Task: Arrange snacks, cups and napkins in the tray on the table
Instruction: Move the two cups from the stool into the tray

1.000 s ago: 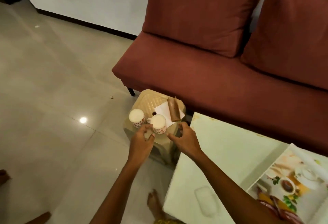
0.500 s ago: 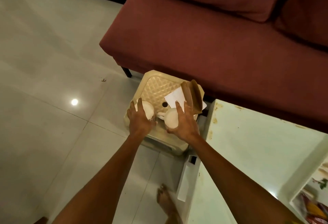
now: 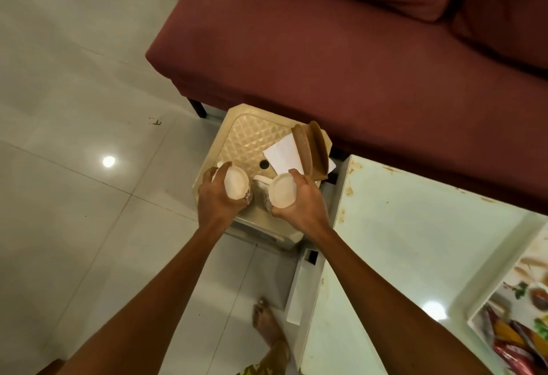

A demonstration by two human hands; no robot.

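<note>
Two white patterned cups stand at the near edge of a beige plastic stool point(image 3: 252, 140). My left hand point(image 3: 218, 196) is wrapped around the left cup point(image 3: 235, 186). My right hand point(image 3: 299, 199) grips the right cup point(image 3: 283, 190), whose handle points left. Behind them on the stool lie white napkins point(image 3: 281, 153) and a brown napkin holder point(image 3: 311, 149). The picture-printed tray point(image 3: 517, 306) sits on the pale table point(image 3: 409, 250) at the far right, with red snack packets point(image 3: 510, 348) in it.
A dark red sofa point(image 3: 341, 42) runs behind the stool and table. The tiled floor point(image 3: 74, 107) spreads to the left. A bare foot point(image 3: 267, 319) stands on the floor between the stool and the table edge.
Both hands have closed around the two cups on the stool, and the view has tilted further down toward them.
</note>
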